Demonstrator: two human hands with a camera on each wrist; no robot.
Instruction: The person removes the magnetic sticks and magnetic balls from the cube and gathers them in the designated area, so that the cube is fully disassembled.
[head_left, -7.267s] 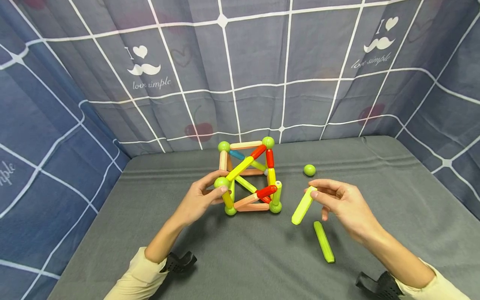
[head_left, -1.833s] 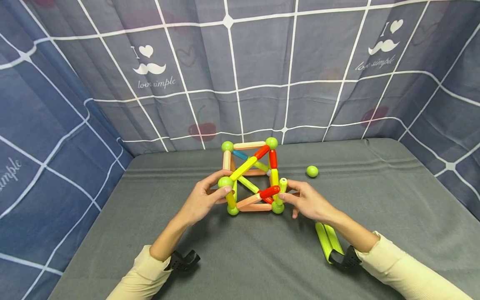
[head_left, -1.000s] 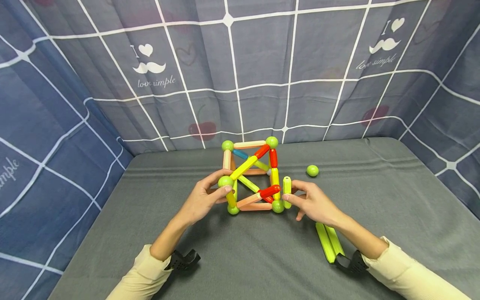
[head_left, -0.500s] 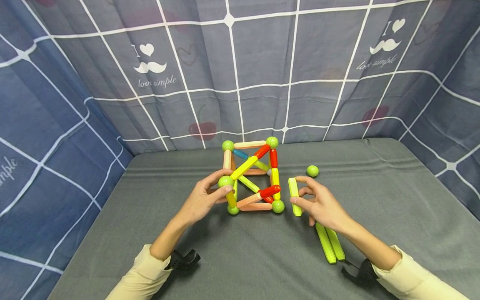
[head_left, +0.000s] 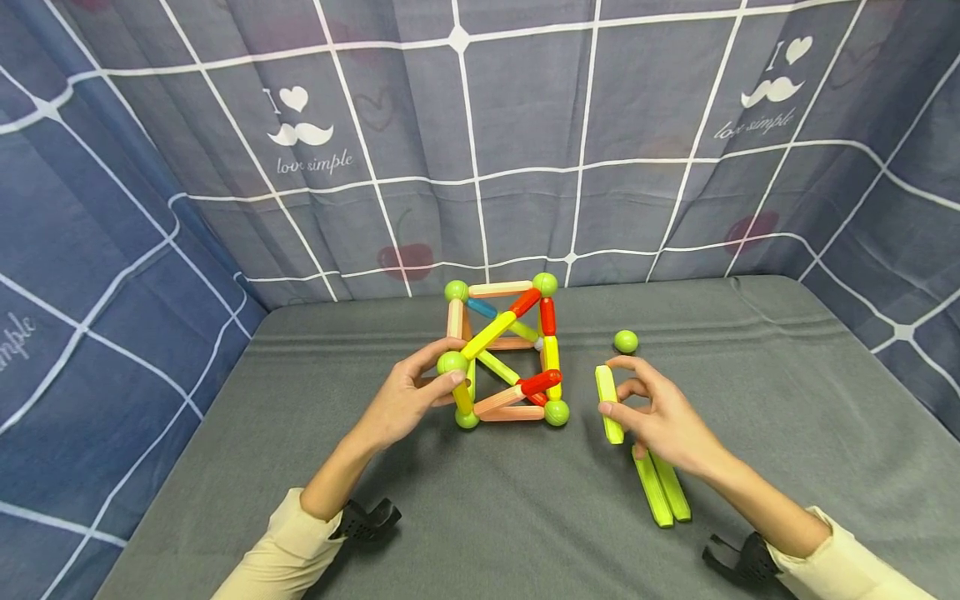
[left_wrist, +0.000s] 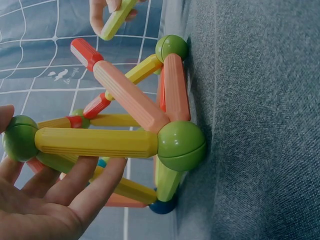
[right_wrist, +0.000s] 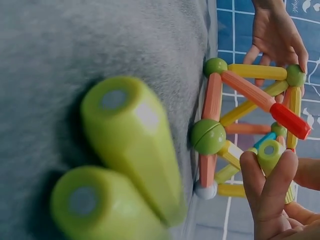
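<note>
My left hand (head_left: 405, 396) grips the green ball (head_left: 452, 363) at the upper front left corner of a frame built from magnetic sticks and balls (head_left: 489, 336). My right hand (head_left: 667, 421) pinches a yellow-green magnetic stick (head_left: 609, 406) between thumb and fingers, above the table and right of the frame. At the frame's lower front right, a green ball (head_left: 557, 412) has no upright on it. A red-tipped stick (head_left: 540, 382) slants up from the front left, its tip free, as the left wrist view also shows. In the right wrist view the pinched stick (right_wrist: 270, 152) shows its grey end disc.
Two yellow-green sticks (head_left: 662, 487) lie side by side on the grey cloth (head_left: 510, 517), below my right hand. A loose green ball (head_left: 626, 341) sits behind that hand. The blue checked curtain (head_left: 517, 133) stands behind and at both sides.
A second stick has joined the one on the cloth. My right hand has pulled the upright stick off the front right ball and carried it right. The left hand keeps its grip.
</note>
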